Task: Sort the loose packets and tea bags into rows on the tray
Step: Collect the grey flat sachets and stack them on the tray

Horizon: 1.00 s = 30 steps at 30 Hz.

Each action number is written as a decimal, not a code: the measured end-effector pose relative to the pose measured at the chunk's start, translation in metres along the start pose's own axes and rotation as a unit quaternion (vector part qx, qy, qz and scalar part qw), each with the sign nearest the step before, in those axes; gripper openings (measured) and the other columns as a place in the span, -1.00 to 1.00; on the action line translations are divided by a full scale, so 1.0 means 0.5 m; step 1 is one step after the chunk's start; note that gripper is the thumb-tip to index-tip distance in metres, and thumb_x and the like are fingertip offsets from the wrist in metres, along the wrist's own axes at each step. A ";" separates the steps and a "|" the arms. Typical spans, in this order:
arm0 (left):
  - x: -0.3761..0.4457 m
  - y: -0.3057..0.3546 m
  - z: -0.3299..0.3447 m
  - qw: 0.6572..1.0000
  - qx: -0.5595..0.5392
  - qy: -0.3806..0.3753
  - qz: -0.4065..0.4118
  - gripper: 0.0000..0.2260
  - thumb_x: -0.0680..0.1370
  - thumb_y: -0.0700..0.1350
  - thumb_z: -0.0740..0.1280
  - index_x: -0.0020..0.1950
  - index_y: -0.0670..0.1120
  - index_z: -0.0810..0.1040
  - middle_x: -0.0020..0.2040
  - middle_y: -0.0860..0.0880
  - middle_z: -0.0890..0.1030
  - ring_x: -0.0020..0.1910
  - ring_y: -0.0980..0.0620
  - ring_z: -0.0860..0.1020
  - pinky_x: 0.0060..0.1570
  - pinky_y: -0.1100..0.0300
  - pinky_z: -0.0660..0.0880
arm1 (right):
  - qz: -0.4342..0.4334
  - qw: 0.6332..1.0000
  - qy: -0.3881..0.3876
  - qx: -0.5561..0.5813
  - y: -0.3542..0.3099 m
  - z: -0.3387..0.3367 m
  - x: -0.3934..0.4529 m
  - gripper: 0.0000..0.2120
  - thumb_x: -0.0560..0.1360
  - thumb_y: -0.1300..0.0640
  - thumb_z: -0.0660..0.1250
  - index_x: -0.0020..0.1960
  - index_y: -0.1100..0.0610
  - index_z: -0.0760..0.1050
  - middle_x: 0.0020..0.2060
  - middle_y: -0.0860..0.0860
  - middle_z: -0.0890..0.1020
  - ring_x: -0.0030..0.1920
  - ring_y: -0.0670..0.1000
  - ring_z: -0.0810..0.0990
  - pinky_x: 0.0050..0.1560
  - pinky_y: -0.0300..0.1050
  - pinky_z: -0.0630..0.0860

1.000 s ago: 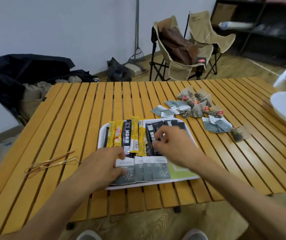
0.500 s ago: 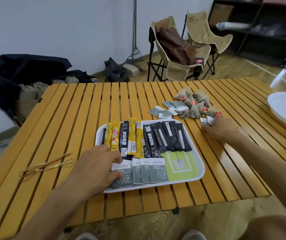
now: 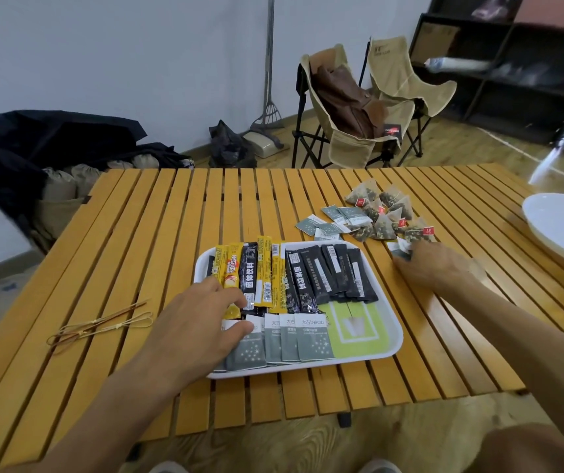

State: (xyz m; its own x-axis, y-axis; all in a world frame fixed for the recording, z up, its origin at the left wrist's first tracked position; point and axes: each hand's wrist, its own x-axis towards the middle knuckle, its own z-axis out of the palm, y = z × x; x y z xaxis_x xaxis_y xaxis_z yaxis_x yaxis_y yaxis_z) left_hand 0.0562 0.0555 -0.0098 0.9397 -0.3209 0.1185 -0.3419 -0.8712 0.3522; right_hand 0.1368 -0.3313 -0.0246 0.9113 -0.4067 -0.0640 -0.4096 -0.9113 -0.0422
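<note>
Right hand [image 3: 434, 264] pinches grey paper sachets [image 3: 399, 250] off the slatted wooden surface [image 3: 157, 233]; lift them flat. Left hand [image 3: 198, 322], fingers relaxed, steadies the white plastic tray [image 3: 395, 339]; fill the bare green corner.

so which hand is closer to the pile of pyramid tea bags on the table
Right. The right hand sits on the table just in front of the pyramid tea bags, its fingertips at the loose packets by the pile's near edge. The left hand rests on the tray, well away.

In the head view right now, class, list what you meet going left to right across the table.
Bamboo picks → left hand → yellow stick packets → black stick packets → right hand → white plate.
</note>
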 end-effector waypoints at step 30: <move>0.002 0.009 0.009 0.999 -0.031 -0.024 0.018 -0.78 0.55 0.20 0.31 0.15 0.19 0.52 -0.04 0.20 0.41 -0.13 0.20 0.41 -0.23 0.35 0.28 | 0.005 0.981 -0.129 0.143 -0.006 -0.034 0.019 -0.31 0.41 0.10 0.58 0.42 0.18 0.34 0.14 0.14 0.53 0.02 0.10 0.55 -0.22 -0.11 0.53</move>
State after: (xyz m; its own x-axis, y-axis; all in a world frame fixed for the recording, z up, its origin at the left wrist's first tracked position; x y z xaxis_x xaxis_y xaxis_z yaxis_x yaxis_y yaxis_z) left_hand 0.0556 0.0495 -0.0122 0.9246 -0.3708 0.0875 -0.3730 -0.8341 0.4063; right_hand 0.1473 -0.3335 -0.0081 0.8815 -0.3519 -0.3147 -0.4471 -0.8365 -0.3167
